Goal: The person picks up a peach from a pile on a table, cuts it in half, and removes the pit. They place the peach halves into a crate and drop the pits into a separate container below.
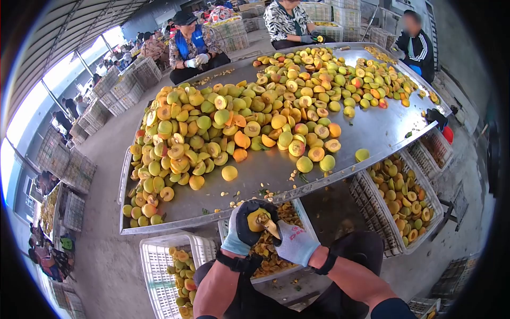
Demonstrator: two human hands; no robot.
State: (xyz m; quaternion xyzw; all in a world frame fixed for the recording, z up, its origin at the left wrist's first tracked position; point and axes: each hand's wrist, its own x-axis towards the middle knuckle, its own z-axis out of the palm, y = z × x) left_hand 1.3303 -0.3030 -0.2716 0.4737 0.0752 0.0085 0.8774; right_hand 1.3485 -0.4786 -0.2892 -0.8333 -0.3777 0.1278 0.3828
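My left hand point(241, 228), in a white glove with a black-coated palm, is closed around a yellow peach half point(257, 218). Its cut side faces up toward me. My right hand point(296, 243), in a matching glove, grips a short pitting tool point(272, 228) whose end reaches the peach half. The tool's exact shape is partly hidden by the fingers. Both hands are just off the near edge of the metal table point(340, 169), above a crate point(305, 212) holding peach scraps.
A large heap of halved peaches point(212, 122) covers much of the tabletop. Crates of peach halves stand at my left point(151, 276) and right point(372, 228). Across the table sit three people, one in a blue vest point(194, 45). Stacked crates point(122, 87) line the left side.
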